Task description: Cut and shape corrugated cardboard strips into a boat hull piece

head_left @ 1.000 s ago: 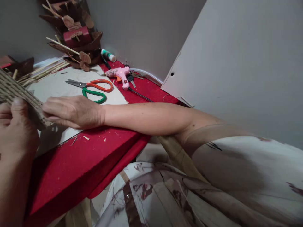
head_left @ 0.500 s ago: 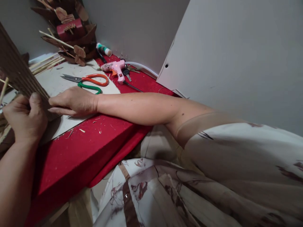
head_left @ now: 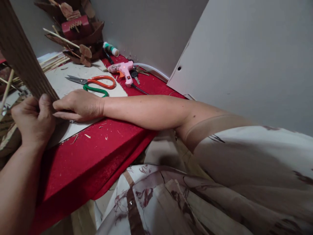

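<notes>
A long brown strip with ridges running along it, like bark or dry husk [head_left: 26, 52], rises steeply toward the upper left. Its lower end is between my two hands. My left hand [head_left: 35, 119] is closed on it, thumb up along the near face. From the other side my right hand [head_left: 79, 105] pinches its right edge, fingers bent and tips partly hidden. Just beyond my right wrist lie scissors [head_left: 84, 80] with one orange and one green handle, blades slightly apart.
A pink glue gun [head_left: 126, 70] lies by keys [head_left: 135, 77] and a green-white tube [head_left: 111, 49]. Behind stands a brown model boat [head_left: 83, 42]; thin sticks [head_left: 55, 62] lie left of it. A white board [head_left: 69, 132] rests on red cloth [head_left: 97, 153] with scraps. A grey panel [head_left: 244, 58] rises right.
The whole view has shifted, so hands, strip and table things appear slightly further right. Both hands keep the same grip on the strip.
</notes>
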Demonstrator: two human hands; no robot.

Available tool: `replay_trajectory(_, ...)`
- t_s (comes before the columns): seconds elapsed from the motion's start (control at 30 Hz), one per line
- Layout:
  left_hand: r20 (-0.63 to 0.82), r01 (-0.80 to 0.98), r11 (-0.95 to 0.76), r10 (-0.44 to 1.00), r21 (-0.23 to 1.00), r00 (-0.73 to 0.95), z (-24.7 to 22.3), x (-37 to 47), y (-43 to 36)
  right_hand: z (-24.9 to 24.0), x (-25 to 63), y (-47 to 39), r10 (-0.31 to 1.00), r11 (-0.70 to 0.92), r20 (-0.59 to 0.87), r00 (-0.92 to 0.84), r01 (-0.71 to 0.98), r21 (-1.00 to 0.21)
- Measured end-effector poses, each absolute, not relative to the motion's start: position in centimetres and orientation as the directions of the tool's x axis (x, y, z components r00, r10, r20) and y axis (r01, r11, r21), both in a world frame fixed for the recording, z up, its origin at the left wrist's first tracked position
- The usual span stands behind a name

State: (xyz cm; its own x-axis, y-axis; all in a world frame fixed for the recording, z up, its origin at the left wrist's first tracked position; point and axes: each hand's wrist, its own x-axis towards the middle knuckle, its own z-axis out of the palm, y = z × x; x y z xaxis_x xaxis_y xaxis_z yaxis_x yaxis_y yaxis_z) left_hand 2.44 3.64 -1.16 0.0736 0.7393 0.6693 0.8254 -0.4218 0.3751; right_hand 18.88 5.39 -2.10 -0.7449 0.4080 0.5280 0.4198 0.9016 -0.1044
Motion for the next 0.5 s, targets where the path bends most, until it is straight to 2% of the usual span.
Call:
replay_trajectory(0.2, 0.673, 0.831, -0.403, 0.738, 0.383, 0.048, -1.30, 2.55, 3.74, -1.98, 18.81, 5.14, 0.413, 0.901, 0.504, -0.759, 0.422, -0.102)
replay_trajectory(0.5, 0.693, 0.841, -0.433, 0.714, 0.324, 0.100, -0.97, 2.43, 3.96, -2.25, 18.86, 5.48, 0.416, 0.898, 0.521, -0.745, 0.426, -0.107)
